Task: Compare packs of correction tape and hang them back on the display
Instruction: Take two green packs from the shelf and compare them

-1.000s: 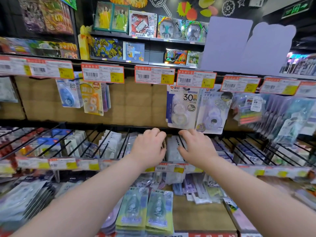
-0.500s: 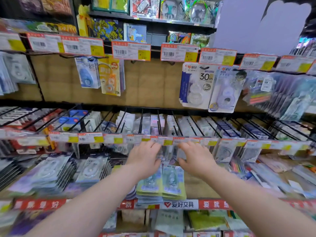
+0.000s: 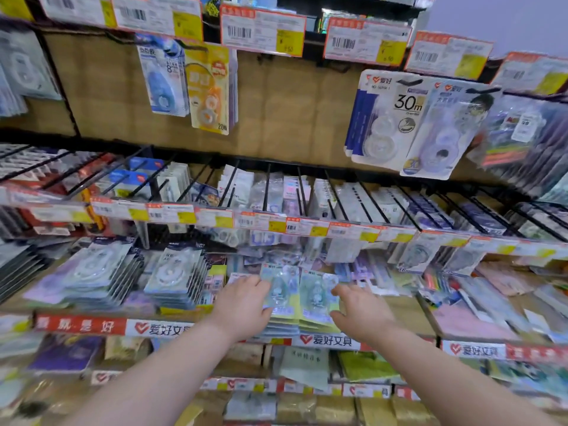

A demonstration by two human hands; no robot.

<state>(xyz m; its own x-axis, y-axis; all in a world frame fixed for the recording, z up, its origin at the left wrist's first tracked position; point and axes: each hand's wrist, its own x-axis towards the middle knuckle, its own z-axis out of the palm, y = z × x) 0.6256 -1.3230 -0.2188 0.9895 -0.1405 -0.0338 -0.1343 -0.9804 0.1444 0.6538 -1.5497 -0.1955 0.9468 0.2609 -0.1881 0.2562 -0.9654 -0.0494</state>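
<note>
Lying side by side at the front edge of the shelf (image 3: pixel 325 340), left pack (image 3: pixel 280 289) meets left hand (image 3: pixel 242 302), grip unclear; right hand (image 3: pixel 360 312) spreads loose beside right pack (image 3: pixel 314 298)

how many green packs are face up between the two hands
2: the left green pack beside the left hand, the right green pack beside the right hand. Each tops a stack, so more lie hidden beneath.
</note>
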